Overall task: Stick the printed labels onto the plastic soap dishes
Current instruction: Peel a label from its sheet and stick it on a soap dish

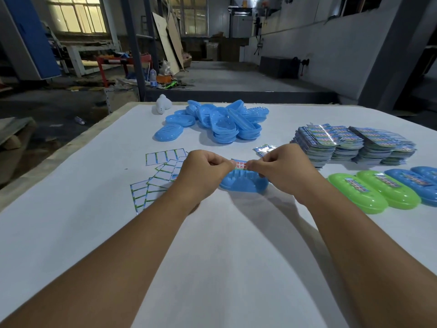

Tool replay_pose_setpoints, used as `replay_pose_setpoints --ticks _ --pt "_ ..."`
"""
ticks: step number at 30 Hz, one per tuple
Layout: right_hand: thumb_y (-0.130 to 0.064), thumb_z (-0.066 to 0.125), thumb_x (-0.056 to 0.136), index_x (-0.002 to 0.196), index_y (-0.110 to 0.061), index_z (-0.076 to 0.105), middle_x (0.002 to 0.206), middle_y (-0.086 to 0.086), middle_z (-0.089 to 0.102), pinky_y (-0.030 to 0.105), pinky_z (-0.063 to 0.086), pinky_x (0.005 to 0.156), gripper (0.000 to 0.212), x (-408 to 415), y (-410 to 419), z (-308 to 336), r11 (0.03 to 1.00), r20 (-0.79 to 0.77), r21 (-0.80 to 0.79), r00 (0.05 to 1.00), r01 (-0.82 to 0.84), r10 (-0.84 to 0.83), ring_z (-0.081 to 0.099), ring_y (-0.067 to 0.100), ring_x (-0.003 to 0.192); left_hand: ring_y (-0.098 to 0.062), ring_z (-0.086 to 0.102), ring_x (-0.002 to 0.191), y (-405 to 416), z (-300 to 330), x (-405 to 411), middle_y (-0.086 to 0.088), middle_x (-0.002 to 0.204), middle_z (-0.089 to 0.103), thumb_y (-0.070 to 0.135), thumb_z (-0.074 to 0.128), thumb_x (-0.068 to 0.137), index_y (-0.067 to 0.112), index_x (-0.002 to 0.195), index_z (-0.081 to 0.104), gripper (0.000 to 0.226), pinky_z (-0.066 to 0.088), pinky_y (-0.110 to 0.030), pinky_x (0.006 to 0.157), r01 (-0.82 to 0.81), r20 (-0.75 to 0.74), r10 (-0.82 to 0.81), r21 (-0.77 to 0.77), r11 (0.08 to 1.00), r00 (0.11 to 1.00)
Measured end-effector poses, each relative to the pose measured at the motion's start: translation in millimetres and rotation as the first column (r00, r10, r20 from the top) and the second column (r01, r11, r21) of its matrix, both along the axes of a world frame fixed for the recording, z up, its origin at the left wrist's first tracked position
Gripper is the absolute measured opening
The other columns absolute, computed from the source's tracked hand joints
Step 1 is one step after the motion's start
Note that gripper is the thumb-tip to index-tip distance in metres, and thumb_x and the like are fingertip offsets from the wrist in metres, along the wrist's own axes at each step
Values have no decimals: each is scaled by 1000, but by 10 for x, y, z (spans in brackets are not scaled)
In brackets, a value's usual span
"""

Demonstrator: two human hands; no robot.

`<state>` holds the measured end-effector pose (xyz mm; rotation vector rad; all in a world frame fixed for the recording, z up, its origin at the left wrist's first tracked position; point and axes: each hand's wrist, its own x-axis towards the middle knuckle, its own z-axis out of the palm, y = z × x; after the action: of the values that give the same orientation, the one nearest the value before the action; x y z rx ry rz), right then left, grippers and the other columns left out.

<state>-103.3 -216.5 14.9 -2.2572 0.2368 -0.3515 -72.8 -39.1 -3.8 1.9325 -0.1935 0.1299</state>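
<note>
Label going onto a blue dish, mid-frame

Both hands, left hand (203, 170) & right hand (281, 166), pinch the ends of one printed label (240, 164) w/ curled fingers, stretched just over the blue soap dish (243, 184) at centre of the tabletop (236, 245). Next imo: lower it flat, centre it, press down. Unlabelled dishes (212, 121) upper middle, label stacks (352, 145) right.

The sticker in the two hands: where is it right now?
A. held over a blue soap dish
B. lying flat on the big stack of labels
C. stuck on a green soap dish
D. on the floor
A: the left hand and right hand pinch the sticker by its ends, just above the blue soap dish on the table.
</note>
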Motion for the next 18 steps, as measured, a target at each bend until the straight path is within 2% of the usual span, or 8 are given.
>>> replay_pose_setpoints --ticks 4,8,11,14,18 --pt "-39 78 80 75 -1 75 53 5 44 28 28 50 39 12 1 -55 991 -40 -133 999 -6 1 29 16 48 1 52 49 -27 -57 1 22 46 56 29 72 82 23 64 69 18 38 -21 52 -56 98 33 232 971 995" --pt "-40 78 80 69 -3 74 53 6 47 29 31 52 38 30 -8 -68 988 -40 -155 999 -9 3 31 17 50 -4 52 53 -39 -70 19 22 43 53 29 71 80 21 67 72 15 36 -22 54 -67 109 38 282 957 993" --pt "-41 79 80 63 -10 74 53 8 59 27 35 52 36 37 -5 -74 986 -50 -164 999 -10 2 37 15 45 -3 55 55 -48 -68 28 14 47 57 31 71 79 21 70 74 13 37 -21 53 -79 123 42 312 947 991" --pt "-41 79 80 62 -10 74 63 14 69 27 36 52 36 47 -8 -79 986 -56 -168 998 -13 4 38 15 44 -3 58 61 -55 -78 39 12 55 61 33 71 78 21 75 75 13 40 -21 55 -86 140 40 336 938 989" --pt "-40 78 80 63 -10 75 64 13 70 27 38 52 34 54 -13 -79 986 -69 -168 998 -16 4 38 13 42 -2 59 61 -72 -89 60 14 55 60 34 71 77 23 76 75 12 41 -22 58 -106 154 53 360 927 987"
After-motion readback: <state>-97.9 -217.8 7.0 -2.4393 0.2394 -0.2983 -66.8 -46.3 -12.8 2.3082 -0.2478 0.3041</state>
